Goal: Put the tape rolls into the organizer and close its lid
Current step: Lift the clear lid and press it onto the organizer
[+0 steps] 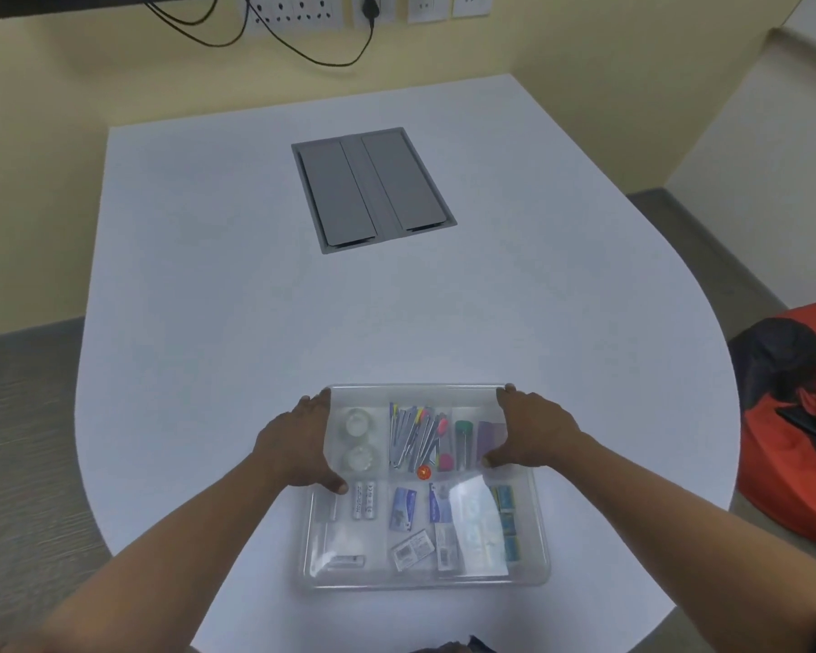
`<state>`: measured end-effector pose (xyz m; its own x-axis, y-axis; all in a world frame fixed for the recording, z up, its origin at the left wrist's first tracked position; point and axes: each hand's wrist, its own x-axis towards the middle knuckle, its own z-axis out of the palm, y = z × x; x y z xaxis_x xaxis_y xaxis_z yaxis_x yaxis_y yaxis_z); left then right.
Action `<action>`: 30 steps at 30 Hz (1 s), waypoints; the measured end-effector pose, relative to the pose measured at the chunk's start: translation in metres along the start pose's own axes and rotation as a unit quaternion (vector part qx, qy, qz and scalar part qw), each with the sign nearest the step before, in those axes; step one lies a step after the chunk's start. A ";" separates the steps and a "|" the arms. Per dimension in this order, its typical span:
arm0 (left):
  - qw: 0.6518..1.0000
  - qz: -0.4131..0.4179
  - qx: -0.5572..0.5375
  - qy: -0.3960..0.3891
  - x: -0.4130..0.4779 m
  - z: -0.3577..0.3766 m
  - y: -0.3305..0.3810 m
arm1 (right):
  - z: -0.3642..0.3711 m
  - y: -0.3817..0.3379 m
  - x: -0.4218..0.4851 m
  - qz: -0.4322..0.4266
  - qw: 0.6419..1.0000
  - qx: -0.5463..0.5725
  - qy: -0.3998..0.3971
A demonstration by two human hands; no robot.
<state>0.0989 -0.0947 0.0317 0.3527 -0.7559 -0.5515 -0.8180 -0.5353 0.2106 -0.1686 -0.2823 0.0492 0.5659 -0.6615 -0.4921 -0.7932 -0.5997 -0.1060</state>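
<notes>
**A:** Tape rolls, two clear ones, are lying one behind the other in the far-left compartment of the organizer, which is sitting on the near part of the white table. We are seeing them dimly through the clear lid, which is lying over the whole tray.

**B:** What are our hands doing?

**A:** We are pressing on the organizer's far half. Our left hand is clamping the organizer's left edge, fingers wrapping the far-left corner and thumb resting on the lid. Our right hand is mirroring it at the far-right corner, thumb lying flat on the lid.

**B:** How should we be finishing this?

**A:** We judge the closing is nearly done. We should be pushing down evenly on both sides, then working our thumbs toward the organizer's near edge, so no corner is staying raised.

**B:** What are we failing to make out?

**A:** We cannot tell whether the lid is fully seated; no catch is showing. Glare is washing out the organizer's near-right compartments, and the small packets there are too blurred to name. Pens and batteries are only roughly recognisable. Beyond the organizer, a grey hatch is sitting flush in the table.
</notes>
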 end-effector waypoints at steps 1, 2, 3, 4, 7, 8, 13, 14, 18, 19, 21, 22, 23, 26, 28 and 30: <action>1.000 -0.008 -0.017 -0.004 0.002 0.000 -0.001 | -0.002 0.002 0.003 0.003 1.000 0.012 0.013; 0.998 -0.012 -0.055 -0.020 0.006 0.000 -0.004 | -0.004 0.004 0.005 0.008 0.999 0.038 0.030; 0.992 -0.009 -0.122 -0.040 0.009 0.003 -0.007 | -0.006 0.007 0.007 0.024 0.994 0.088 0.054; 0.978 -0.001 -0.203 -0.057 0.011 0.006 -0.012 | -0.007 0.011 0.010 0.051 0.983 0.154 0.084; 0.933 0.020 -0.351 -0.071 0.007 0.016 -0.022 | -0.004 0.022 0.020 0.169 0.905 0.367 0.137; 0.927 0.016 -0.369 -0.063 0.008 0.019 -0.024 | 0.001 0.024 0.023 0.198 0.868 0.437 0.127; 0.830 -0.164 -0.533 -0.006 0.027 0.007 -0.010 | 0.024 0.017 0.029 0.315 0.742 0.591 0.034; 0.813 -0.199 -0.547 0.003 0.034 0.005 -0.007 | 0.028 0.017 0.030 0.322 0.741 0.588 0.039; 0.785 -0.272 -0.555 0.039 0.058 0.005 0.000 | 0.034 0.020 0.032 0.304 0.738 0.599 0.055; 0.779 -0.280 -0.559 0.046 0.062 0.006 -0.001 | 0.035 0.021 0.032 0.301 0.737 0.603 0.053; 0.778 -0.285 -0.557 0.054 0.068 0.008 -0.004 | 0.034 0.023 0.033 0.299 0.733 0.609 0.049; 0.776 -0.286 -0.560 0.053 0.070 0.009 -0.005 | 0.033 0.024 0.034 0.299 0.729 0.614 0.046; 0.771 -0.287 -0.567 0.051 0.071 0.011 -0.006 | 0.033 0.024 0.036 0.298 0.726 0.619 0.046; 0.758 -0.292 -0.581 0.046 0.073 0.015 -0.009 | 0.033 0.025 0.041 0.307 0.715 0.626 0.049; 0.752 -0.292 -0.590 0.029 0.075 0.014 -0.011 | 0.033 0.027 0.046 0.316 0.706 0.633 0.043; 0.750 -0.287 -0.595 0.024 0.077 0.011 -0.011 | 0.031 0.029 0.049 0.325 0.699 0.636 0.036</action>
<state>0.1297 -0.1432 -0.0224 0.5314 -0.2703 -0.8029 0.4499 -0.7130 0.5378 -0.1707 -0.3183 -0.0054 -0.0339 -0.6559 -0.7541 -0.4214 0.6935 -0.5843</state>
